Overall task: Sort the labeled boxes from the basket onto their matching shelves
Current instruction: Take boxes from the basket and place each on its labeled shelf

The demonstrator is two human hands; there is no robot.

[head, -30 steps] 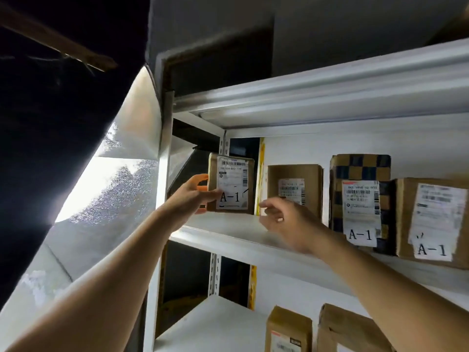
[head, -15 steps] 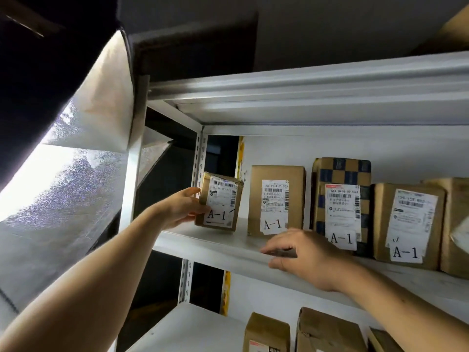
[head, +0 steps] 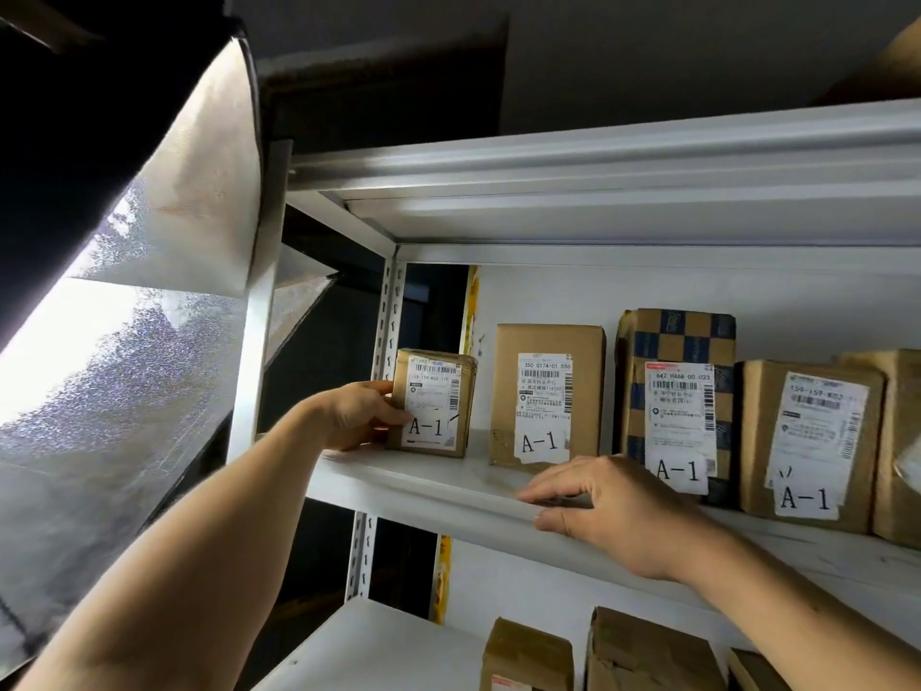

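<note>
A small brown box (head: 441, 381) labelled A-1 stands at the left end of a white shelf (head: 428, 483). My left hand (head: 361, 413) grips its left side, thumb across the front near the label. To its right stand a taller brown A-1 box (head: 548, 341), a blue-checked A-1 box (head: 678, 336) and another brown A-1 box (head: 812, 441). My right hand (head: 613, 511) rests on the shelf's front edge with fingers loosely spread, holding nothing. The basket is out of sight.
The shelf above (head: 598, 192) hangs low over the row of boxes. A perforated upright post (head: 390, 316) stands just left of the small box. More brown boxes (head: 648, 650) sit on the shelf below. A bright frosted window (head: 99, 366) fills the left side.
My left hand has carried the small A-1 box down and set it on the shelf's left end. My right hand has dropped from beside the box onto the shelf's front edge.
</note>
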